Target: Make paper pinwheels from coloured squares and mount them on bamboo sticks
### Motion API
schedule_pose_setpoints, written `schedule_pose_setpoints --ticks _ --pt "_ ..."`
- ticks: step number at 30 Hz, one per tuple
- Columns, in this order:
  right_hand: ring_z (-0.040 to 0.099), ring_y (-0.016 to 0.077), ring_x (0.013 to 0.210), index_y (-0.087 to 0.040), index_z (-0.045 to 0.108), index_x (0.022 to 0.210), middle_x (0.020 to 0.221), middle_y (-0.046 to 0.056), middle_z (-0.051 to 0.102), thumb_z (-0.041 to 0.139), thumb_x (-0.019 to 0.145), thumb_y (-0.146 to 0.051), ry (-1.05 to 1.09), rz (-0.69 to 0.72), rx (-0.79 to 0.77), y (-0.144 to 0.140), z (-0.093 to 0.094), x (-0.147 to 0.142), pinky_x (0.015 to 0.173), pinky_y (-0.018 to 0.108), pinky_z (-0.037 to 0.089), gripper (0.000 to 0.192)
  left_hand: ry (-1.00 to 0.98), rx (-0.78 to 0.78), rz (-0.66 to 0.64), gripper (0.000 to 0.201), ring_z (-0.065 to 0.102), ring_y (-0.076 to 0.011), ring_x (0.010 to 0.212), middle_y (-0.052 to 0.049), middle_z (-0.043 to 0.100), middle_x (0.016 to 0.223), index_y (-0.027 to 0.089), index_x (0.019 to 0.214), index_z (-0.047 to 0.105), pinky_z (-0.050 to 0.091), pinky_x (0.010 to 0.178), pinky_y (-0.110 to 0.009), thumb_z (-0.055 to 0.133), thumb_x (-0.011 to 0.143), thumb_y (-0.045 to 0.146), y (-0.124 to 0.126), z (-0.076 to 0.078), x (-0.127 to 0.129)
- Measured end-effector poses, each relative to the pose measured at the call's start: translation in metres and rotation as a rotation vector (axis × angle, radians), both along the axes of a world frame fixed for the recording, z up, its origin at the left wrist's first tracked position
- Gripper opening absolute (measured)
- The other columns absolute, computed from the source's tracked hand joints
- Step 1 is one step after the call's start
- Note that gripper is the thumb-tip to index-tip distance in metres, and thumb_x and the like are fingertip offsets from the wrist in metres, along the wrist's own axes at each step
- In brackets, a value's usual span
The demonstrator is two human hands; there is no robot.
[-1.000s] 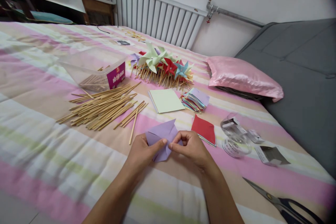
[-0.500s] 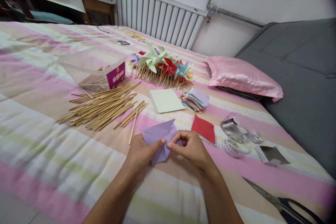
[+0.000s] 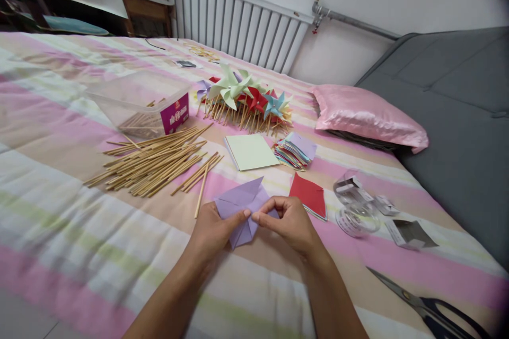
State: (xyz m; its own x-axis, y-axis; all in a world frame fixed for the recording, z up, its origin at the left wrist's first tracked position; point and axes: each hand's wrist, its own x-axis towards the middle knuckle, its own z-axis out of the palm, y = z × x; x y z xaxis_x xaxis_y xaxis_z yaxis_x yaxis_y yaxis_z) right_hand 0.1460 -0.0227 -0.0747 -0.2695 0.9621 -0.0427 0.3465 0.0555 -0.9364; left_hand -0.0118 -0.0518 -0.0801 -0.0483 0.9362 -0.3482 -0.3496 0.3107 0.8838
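While the purple paper [image 3: 242,204] lies on the striped bedsheet [image 3: 79,233], my left hand [image 3: 212,230] and right hand [image 3: 290,222] pinch its middle, fingertips nearly touching.

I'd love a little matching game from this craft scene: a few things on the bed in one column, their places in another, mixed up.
Things:
1. purple paper
2. scissors
3. wooden sticks
4. finished pinwheels

Places:
A. far back, near the pink pillow
B. loose pile beside the clear plastic box
C. pinched between the left hand and right hand
D. bottom right corner of the view

Pairs: 1-C, 2-D, 3-B, 4-A
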Motion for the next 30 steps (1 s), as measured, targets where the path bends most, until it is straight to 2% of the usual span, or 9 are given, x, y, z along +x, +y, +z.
schedule_pose_setpoints --ticks 4,6,10,13,18,22,26,30 --pt "0.057 0.0133 0.061 -0.017 0.066 0.065 0.064 0.001 0.066 0.072 0.067 -0.029 0.017 0.011 0.001 0.0 0.0 -0.001 0.058 0.024 0.042 0.014 0.019 -0.013 0.015 0.038 0.061 -0.0197 0.067 -0.008 0.069 0.072 0.009 0.084 0.069 0.047 0.061 -0.029 0.081 0.052 0.027 -0.001 0.001 0.0" --pt "0.06 0.0138 0.066 -0.017 0.064 0.072 0.071 0.0 0.067 0.075 0.065 -0.029 0.096 0.023 -0.014 0.001 0.0 0.0 0.062 0.024 0.044 0.017 0.017 -0.009 0.025 0.036 0.06 -0.0179 0.065 -0.008 0.069 0.072 0.01 0.083 0.069 0.046 0.06 -0.027 0.081 0.052 0.025 -0.001 0.002 0.0" --pt "0.065 0.0161 0.076 -0.021 0.054 0.097 0.084 0.002 0.069 0.078 0.064 -0.032 0.335 -0.022 -0.113 0.005 -0.002 0.002 0.068 0.027 0.049 0.043 -0.033 -0.008 -0.016 0.035 0.06 -0.0154 0.064 -0.008 0.071 0.075 0.01 0.084 0.07 0.046 0.059 -0.024 0.08 0.053 0.022 -0.002 0.003 0.0" --pt "0.065 0.0155 0.075 -0.02 0.053 0.107 0.083 0.002 0.067 0.077 0.066 -0.034 0.411 -0.106 -0.117 0.007 -0.005 0.003 0.066 0.026 0.049 0.05 -0.075 -0.009 -0.063 0.038 0.061 -0.0165 0.066 -0.009 0.071 0.078 0.01 0.089 0.07 0.048 0.061 -0.025 0.079 0.054 0.022 -0.002 -0.001 0.0" --pt "0.059 0.0098 0.062 -0.016 0.064 0.098 0.07 -0.001 0.063 0.076 0.067 -0.033 0.43 -0.229 -0.097 0.007 -0.005 0.001 0.058 0.021 0.045 0.037 -0.068 -0.004 -0.091 0.033 0.061 -0.0175 0.066 -0.011 0.071 0.079 0.009 0.082 0.07 0.048 0.059 -0.026 0.079 0.054 0.024 -0.001 -0.008 0.0" --pt "0.059 0.0102 0.061 -0.017 0.068 0.088 0.067 0.0 0.064 0.076 0.066 -0.03 0.434 -0.258 -0.079 0.007 -0.005 0.0 0.058 0.021 0.046 0.028 -0.104 -0.004 -0.088 0.032 0.061 -0.0158 0.064 -0.009 0.071 0.077 0.009 0.08 0.069 0.048 0.061 -0.026 0.08 0.054 0.024 -0.002 -0.003 0.002" --pt "0.063 0.0148 0.069 -0.018 0.069 0.08 0.075 0.004 0.07 0.073 0.069 -0.029 0.336 -0.254 0.049 0.006 -0.006 0.001 0.065 0.027 0.05 0.016 -0.107 -0.027 -0.07 0.035 0.061 -0.0163 0.065 -0.009 0.07 0.076 0.008 0.083 0.068 0.048 0.061 -0.026 0.08 0.054 0.024 -0.004 0.003 0.003" --pt "0.062 0.0153 0.069 -0.019 0.069 0.076 0.073 0.002 0.069 0.068 0.073 -0.021 0.121 -0.249 0.352 0.003 -0.002 0.0 0.067 0.029 0.05 0.004 -0.09 -0.027 -0.059 0.034 0.06 -0.0156 0.064 -0.008 0.069 0.074 0.008 0.083 0.067 0.047 0.06 -0.026 0.079 0.056 0.024 -0.004 0.002 0.002"
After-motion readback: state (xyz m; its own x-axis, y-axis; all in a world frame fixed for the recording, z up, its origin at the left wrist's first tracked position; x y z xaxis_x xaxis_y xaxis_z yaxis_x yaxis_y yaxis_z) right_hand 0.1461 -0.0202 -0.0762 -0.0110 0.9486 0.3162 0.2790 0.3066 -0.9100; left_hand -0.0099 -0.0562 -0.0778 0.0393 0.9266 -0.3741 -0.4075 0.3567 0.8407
